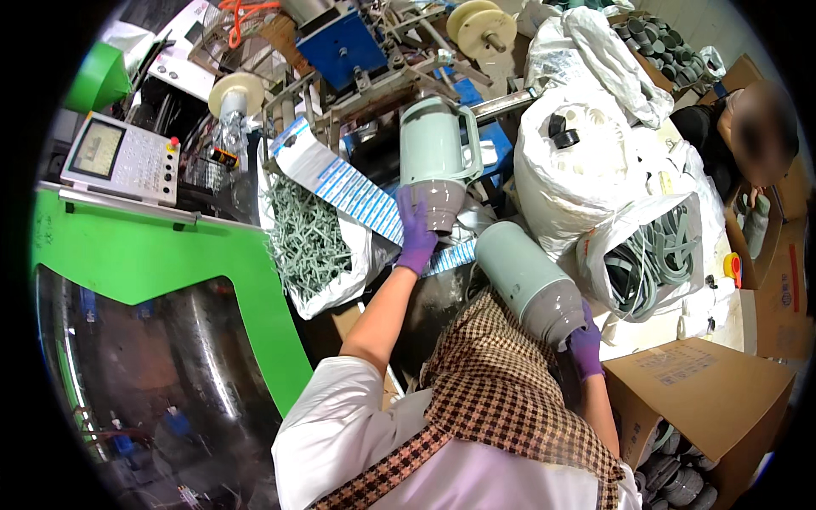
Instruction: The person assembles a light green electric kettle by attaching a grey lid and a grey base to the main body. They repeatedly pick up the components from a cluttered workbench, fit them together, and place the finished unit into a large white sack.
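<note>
Nearest, the right hand (585, 344), in a purple glove, is clenched around the grey base of a pale green jug (529, 280), which lies tilted across the chest above a checked scarf (501, 399). An open carton (705, 399) sits just beside that hand on the right.

Farther out, the left hand (416, 229) grips the grey base of a second jug (435, 157), held upright with its handle to the right. White bags (586, 170) crowd the right side; a green machine (161, 255) bounds the left. Little open room remains between them.
</note>
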The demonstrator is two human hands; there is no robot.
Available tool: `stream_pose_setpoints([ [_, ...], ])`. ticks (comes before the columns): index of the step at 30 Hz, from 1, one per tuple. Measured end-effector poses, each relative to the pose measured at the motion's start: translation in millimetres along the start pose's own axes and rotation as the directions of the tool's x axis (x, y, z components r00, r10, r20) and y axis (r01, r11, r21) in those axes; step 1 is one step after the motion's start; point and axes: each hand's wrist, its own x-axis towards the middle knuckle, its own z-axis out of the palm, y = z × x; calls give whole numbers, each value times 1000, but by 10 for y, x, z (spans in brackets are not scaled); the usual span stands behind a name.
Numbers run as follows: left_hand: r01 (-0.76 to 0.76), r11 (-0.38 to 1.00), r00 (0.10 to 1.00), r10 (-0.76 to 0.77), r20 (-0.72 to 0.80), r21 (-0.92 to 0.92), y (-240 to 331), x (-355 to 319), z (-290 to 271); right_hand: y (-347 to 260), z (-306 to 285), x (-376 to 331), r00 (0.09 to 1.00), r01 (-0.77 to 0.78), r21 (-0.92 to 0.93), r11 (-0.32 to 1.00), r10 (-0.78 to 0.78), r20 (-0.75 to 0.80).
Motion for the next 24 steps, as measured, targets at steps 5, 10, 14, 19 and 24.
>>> stream_pose_setpoints([
  [5, -67, 917, 969, -34, 243, 393, 56, 991, 462, -257, 120, -204, 992, -97, 206, 974, 76, 103],
  [10, -279, 823, 893, 32, 450, 495, -698, 1828, 824, -894, 118, -259, 963, 57, -334, 941, 36, 266],
  [14, -284, 795, 817, -92, 570, 535, -439, 2089, 749, -1350, -8, -184, 958, 55, -323, 945, 41, 283],
  [19, -414, 841, 674, 26, 738, 348, 644, 2153, 380, -1489, -174, -184, 980, 152, -410, 899, -83, 181],
  [24, -540, 306, -72, 912, 405, -784, 3097, 1428, -802, -1424, -425, -243, 980, 198, -230, 953, -188, 66],
])
